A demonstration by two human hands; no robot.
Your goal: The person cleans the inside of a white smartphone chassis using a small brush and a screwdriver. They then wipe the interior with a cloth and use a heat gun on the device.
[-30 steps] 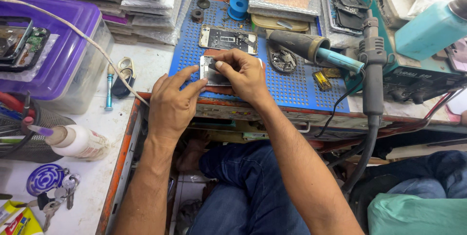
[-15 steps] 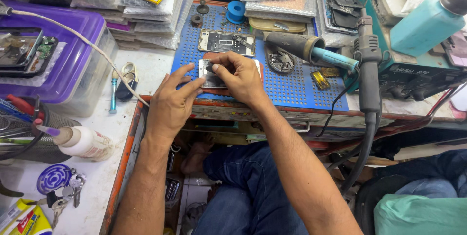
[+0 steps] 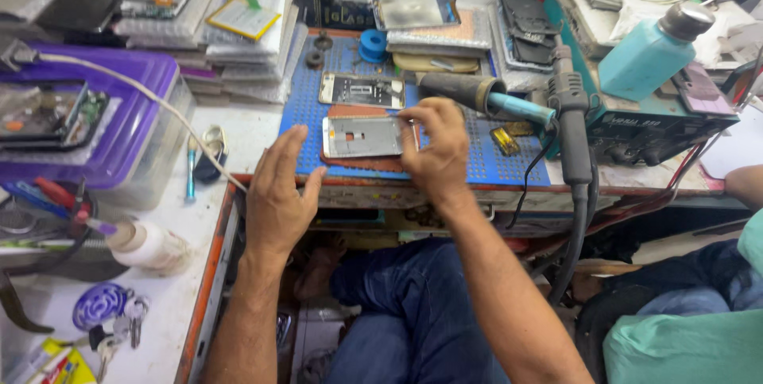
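My bench is a crowded phone-repair station: a blue perforated work mat (image 3: 477, 163) sits in the middle, ringed by stacks of bagged parts, a purple-lidded plastic box (image 3: 111, 106) to my left and a teal rework station (image 3: 660, 126) to my right, its black hot-air handle (image 3: 574, 126) hanging off the front edge. On the mat lies the phone frame (image 3: 362, 137), a thin silvery metal chassis flat on a reddish pad (image 3: 358, 163), with a second opened phone (image 3: 362, 90) just beyond it. My right hand (image 3: 435, 152) rests at the frame's right end, fingers curled over it and fingertips pressing on the edge, pinning it rather than lifting it. My left hand (image 3: 278, 193) is off the frame, open wide with fingers spread, hovering just beside its left end and holding nothing. I judge the frame light and stiff across its length but easily bent or twisted if levered at one corner, and its smooth metal probably slips on the pad. The safe hold looks to be along the two long side rails, thumb and fingers opposed, away from the cut-outs and any thin inner ribs.
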